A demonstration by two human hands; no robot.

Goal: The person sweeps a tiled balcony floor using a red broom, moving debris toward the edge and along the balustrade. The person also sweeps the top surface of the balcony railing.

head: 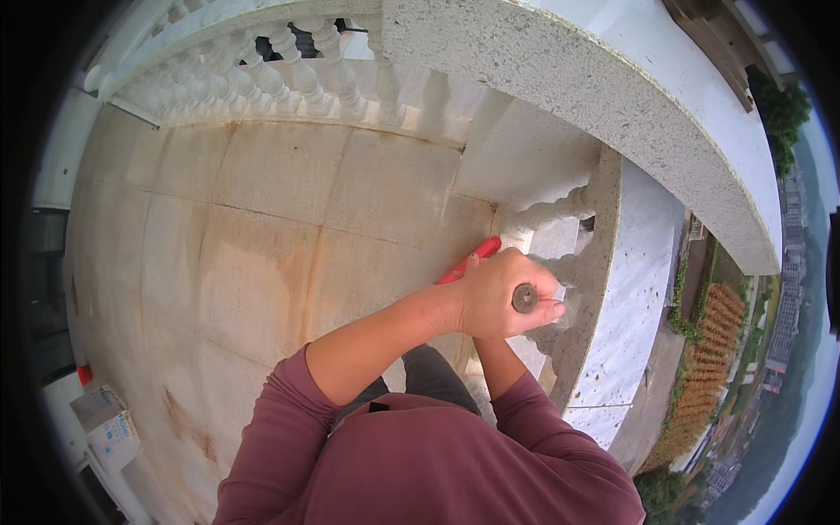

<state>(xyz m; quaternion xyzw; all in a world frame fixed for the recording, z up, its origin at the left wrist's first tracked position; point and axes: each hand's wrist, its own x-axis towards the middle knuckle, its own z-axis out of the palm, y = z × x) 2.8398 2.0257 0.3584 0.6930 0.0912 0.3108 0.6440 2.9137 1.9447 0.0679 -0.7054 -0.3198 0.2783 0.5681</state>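
My left hand [502,295] is closed in a fist around a stick, probably a handle, seen almost end-on. Its round, dark brown butt end [525,298] shows at the top of the fist. Most of my right hand [472,262] is hidden beneath the left one; only fingertips show past the left wrist. A long red object [482,256] lies behind those fingertips, low down near the foot of the balustrade, and its kind is unclear. How the stick and the red object relate is covered by my hands.
White stone balusters [551,213] and a speckled rail [594,315] stand close on my right. A thick ledge [590,85] curves across the upper right. Stained tiles [262,256] pave the floor. A cardboard box [108,426] sits at lower left. Fields [702,367] lie beyond the rail.
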